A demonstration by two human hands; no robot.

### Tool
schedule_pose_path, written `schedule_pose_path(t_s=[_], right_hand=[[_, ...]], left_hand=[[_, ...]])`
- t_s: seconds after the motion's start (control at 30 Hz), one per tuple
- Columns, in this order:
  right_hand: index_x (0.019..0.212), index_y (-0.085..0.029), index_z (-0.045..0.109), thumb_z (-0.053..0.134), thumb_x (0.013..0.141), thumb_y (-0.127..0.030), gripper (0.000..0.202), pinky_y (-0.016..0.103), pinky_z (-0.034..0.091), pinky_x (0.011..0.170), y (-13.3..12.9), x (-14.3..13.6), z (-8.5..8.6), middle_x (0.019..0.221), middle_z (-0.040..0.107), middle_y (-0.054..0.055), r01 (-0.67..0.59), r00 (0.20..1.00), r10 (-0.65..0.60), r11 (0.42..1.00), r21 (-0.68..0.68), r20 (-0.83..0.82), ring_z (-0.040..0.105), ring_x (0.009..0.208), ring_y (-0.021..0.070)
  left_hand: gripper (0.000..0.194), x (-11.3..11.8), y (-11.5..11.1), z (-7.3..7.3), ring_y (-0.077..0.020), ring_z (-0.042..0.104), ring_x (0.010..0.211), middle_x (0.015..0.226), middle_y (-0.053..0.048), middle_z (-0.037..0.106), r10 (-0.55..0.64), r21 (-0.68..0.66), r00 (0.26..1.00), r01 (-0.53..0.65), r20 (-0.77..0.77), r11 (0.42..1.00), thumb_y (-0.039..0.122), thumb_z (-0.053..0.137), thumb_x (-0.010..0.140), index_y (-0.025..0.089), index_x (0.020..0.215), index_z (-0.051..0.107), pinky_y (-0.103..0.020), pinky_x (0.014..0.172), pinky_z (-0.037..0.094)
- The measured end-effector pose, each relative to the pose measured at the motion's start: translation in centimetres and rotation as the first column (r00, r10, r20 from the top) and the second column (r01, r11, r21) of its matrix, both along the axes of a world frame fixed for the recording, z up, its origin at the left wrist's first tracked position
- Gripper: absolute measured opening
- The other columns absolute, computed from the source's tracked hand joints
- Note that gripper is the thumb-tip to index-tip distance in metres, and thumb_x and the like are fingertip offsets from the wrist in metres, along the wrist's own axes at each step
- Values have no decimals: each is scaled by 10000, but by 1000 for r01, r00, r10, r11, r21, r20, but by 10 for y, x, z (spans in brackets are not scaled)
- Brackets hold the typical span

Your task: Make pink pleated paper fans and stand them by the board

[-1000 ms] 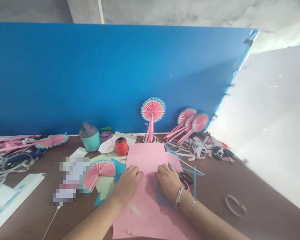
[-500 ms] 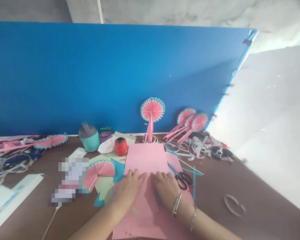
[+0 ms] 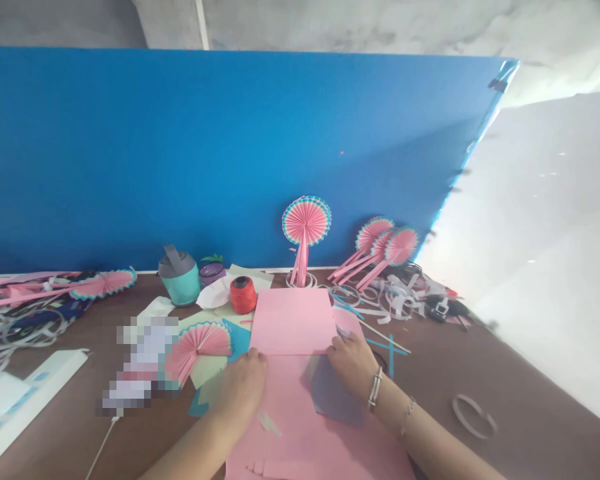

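Observation:
A pink paper sheet (image 3: pixel 294 320), its near edge a straight crease or border, lies over a larger pink sheet (image 3: pixel 325 450) on the table. At its near left corner is my left hand (image 3: pixel 247 380), fingers curled down on the paper edge. My right hand (image 3: pixel 353 360) pinches the near right corner, thumb and fingers together. Under my right wrist lies a greyish-purple piece (image 3: pixel 333 397). A small pale strip (image 3: pixel 269 423) rests on the larger sheet. The scissors are mostly covered by my right hand.
A half-open pink paper fan (image 3: pixel 205 340) lies to the left, by a blurred-out object (image 3: pixel 145 367). Behind are a red thread spool (image 3: pixel 243 295), a teal cup (image 3: pixel 179 280) and an upright round fan (image 3: pixel 307 223). More fans (image 3: pixel 400 247) and white strips (image 3: pixel 400 300) are at right.
My hands have moved apart, from the middle of the pink sheet's near edge out to its two corners. The near edge and the greyish-purple piece now show between them.

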State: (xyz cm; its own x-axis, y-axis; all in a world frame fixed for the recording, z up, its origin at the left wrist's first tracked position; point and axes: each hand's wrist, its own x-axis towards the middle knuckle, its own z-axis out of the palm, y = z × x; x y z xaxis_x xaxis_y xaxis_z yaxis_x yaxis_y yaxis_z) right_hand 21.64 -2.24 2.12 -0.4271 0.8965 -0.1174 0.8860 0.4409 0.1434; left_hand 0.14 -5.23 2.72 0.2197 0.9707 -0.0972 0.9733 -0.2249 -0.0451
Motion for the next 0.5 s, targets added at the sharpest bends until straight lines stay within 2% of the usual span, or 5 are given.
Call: schedule_pose_path(t_s=[0.1, 0.27, 0.33, 0.4, 0.5], right_hand=[[781, -120, 691, 520, 808, -82, 177, 330, 319, 684, 5, 10, -4, 822, 672, 127, -20, 998, 24, 997, 71, -61, 617, 762, 205], [693, -157, 595, 485, 775, -90, 153, 287, 297, 616, 6, 25, -9, 680, 590, 40, 40, 903, 142, 912, 408, -405, 527, 627, 153], [729, -168, 569, 442, 798, -95, 162, 270, 311, 610, 2, 23, -7, 687, 559, 28, 66, 807, 275, 837, 543, -522, 503, 633, 151], [807, -173, 567, 420, 819, -89, 170, 263, 334, 636, -5, 17, -6, 719, 559, 29, 38, 731, 400, 786, 617, -553, 509, 680, 157], [916, -182, 572, 406, 845, -89, 202, 278, 328, 623, -15, 3, -9, 729, 575, 28, -108, 703, 532, 736, 668, -472, 504, 681, 165]], left_hand=[[354, -10, 3, -9, -234, 643, 802, 837, -114, 639, -100, 220, 979, 59, 180, 974, -35, 334, 776, 126, 831, 644, -337, 675, 506], [247, -13, 2, -13, -223, 576, 898, 902, -93, 593, -350, 575, 812, 21, 467, 818, 119, 364, 856, 176, 878, 604, -371, 805, 472], [209, -5, 0, -8, -209, 586, 810, 821, -80, 611, -350, 474, 677, 1, 648, 880, 217, 413, 875, 175, 837, 615, -340, 755, 480], [242, 7, -1, -1, -189, 605, 728, 771, -68, 648, -153, 151, 541, 48, 827, 987, 342, 476, 870, 168, 838, 640, -287, 674, 484], [423, 24, 0, 5, -203, 646, 749, 795, -89, 694, 187, -249, 332, 156, 925, 956, 532, 518, 820, 136, 847, 666, -271, 658, 497]])
